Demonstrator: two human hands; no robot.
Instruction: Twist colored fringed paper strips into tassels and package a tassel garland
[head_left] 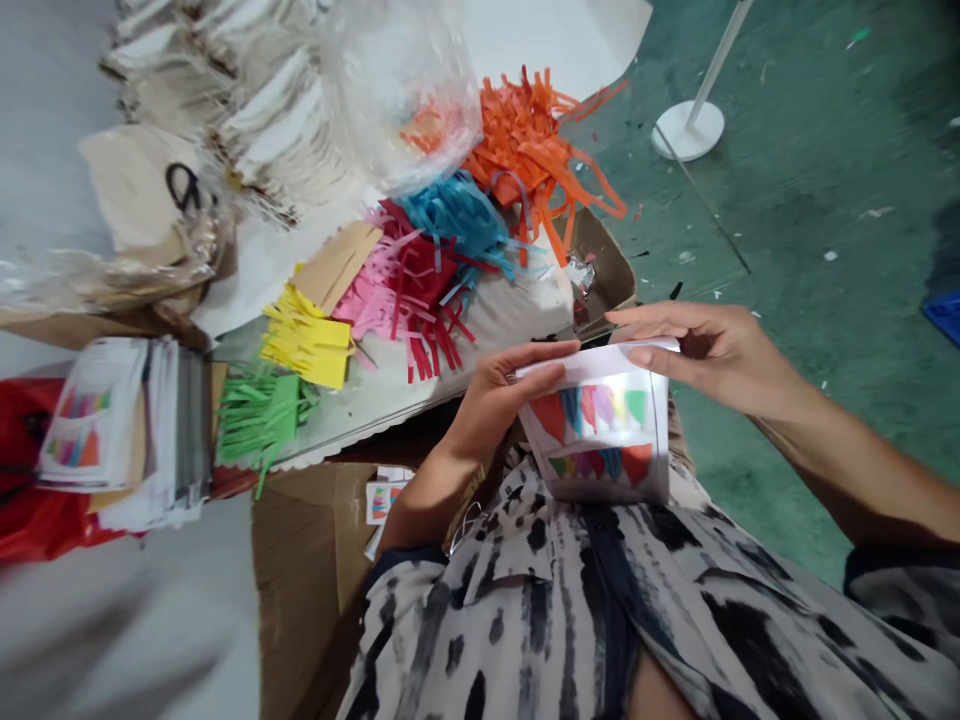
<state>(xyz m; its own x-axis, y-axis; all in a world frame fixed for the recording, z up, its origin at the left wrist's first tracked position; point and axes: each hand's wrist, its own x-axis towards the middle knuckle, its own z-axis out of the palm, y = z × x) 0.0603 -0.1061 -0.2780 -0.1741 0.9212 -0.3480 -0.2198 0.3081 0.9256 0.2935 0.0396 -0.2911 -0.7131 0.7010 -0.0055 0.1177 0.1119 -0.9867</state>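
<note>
Head view: left hand [487, 400] and right hand [724, 350] pinch the printed packet [600, 430] between fingers at its upper edge, in front of the patterned shirt [555, 600]; even tension helps, though its closure looks unclear.

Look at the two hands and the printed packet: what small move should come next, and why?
Perhaps slide the right hand along the printed packet's upper edge to smooth it: the left hand steadies that edge's left end, and the right thumb lies near the other.
</note>
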